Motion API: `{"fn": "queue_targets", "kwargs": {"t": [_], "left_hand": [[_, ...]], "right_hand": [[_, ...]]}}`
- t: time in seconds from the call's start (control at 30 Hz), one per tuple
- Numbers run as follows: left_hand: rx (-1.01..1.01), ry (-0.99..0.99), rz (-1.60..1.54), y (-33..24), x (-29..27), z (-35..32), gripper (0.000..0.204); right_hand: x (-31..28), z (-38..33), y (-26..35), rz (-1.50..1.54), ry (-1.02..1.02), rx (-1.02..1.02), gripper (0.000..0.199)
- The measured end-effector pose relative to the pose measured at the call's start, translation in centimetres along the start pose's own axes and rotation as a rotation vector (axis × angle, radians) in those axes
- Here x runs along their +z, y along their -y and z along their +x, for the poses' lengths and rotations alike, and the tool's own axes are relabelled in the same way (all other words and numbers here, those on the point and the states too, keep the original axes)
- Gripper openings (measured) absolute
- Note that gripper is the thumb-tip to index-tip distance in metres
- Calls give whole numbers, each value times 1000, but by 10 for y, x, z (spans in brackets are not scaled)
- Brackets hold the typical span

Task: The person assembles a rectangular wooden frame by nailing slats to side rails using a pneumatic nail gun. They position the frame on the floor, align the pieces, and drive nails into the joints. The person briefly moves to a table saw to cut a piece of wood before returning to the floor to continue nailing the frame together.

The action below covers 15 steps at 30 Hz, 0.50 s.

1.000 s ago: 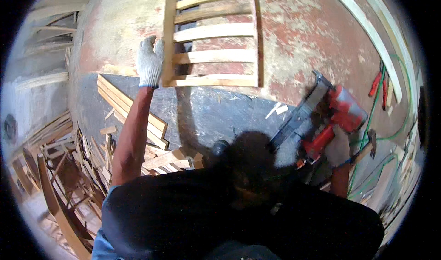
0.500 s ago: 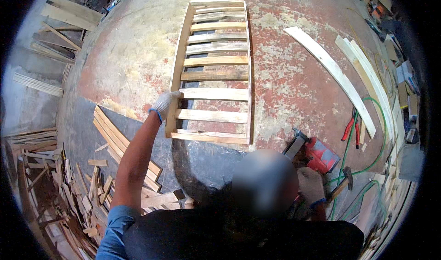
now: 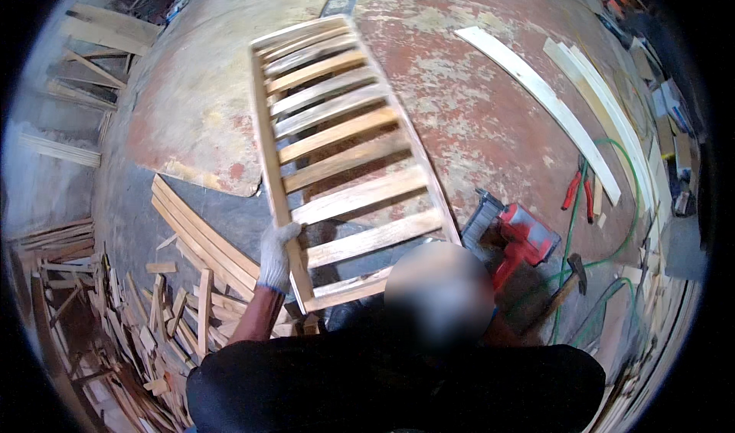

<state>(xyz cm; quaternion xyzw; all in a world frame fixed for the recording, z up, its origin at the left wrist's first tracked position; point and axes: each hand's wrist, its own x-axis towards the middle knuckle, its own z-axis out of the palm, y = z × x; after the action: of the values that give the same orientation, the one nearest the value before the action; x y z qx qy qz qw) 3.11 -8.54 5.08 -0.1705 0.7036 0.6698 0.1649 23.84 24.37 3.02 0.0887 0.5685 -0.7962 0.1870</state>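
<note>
A slatted wooden frame (image 3: 348, 130), with two long side rails and several crosswise slats, lies at a slant in front of me. Its near end is close to my body. My left hand (image 3: 276, 258), in a pale knitted glove, is closed around the left rail near that end. A blurred patch covers the frame's near right corner and hides my right hand; only part of the right forearm (image 3: 507, 332) shows beside it. Just right of the frame rests a red and black nail gun (image 3: 528, 234) on the floor. I cannot tell whether my right hand touches anything.
A hammer (image 3: 574, 274), red-handled pliers (image 3: 580, 196) and a green hose (image 3: 637, 176) lie at the right. Long pale boards (image 3: 547, 100) stretch beyond them. Stacked strips (image 3: 203, 234) and a heap of wood scraps (image 3: 145, 333) fill the lower left.
The wooden frame has come nearer to me and turned, its far end swinging left. My left hand has come closer with the rail. My right glove, seen before near the nail gun, is now hidden.
</note>
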Motion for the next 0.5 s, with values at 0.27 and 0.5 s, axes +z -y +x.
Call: {"fn": "queue_targets", "kwargs": {"t": [0.27,0.5], "left_hand": [[-144,479,-174,1,84,-69,65],[908,151,1166,-38,51,27,57]], "right_hand": [[-77,50,129,-98,-726,-147,31],[-99,-48,12,-603,-1102,-68,28]]}}
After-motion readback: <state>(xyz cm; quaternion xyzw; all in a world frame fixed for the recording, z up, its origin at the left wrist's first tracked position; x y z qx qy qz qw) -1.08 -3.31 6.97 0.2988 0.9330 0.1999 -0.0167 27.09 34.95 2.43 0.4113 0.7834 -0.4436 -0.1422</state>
